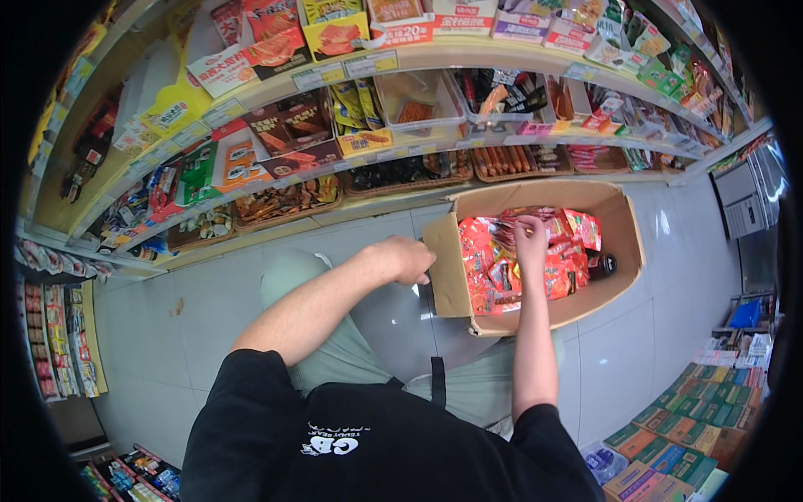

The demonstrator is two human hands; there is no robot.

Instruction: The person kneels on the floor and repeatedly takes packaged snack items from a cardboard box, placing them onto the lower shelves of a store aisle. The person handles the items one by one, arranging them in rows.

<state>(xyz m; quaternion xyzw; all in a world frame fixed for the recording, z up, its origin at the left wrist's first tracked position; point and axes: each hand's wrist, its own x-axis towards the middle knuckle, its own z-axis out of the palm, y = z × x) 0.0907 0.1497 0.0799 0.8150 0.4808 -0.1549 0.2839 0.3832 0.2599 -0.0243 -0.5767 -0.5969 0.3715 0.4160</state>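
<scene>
A cardboard box (611, 307) with raised flaps stands on the tiled floor, right of centre. Many red snack packets (480, 270) fill most of it, and a dark round-ended thing (602, 265) lies at its right end. My right hand (532, 233) reaches into the box with bent fingers at the packets near the far side; whether it grips one I cannot tell. At the box's left flap is my left hand (411, 258), its fingers curled close to the flap's edge; whether they pinch it is unclear.
Curved shelves (439, 135) with boxed snacks run across the far side. Wicker baskets (408, 179) of packaged snacks line the bottom shelf. Stacked cartons (690, 427) stand at the lower right, a metal-sided cabinet (743, 194) at the right, and another snack rack (59, 326) at the left.
</scene>
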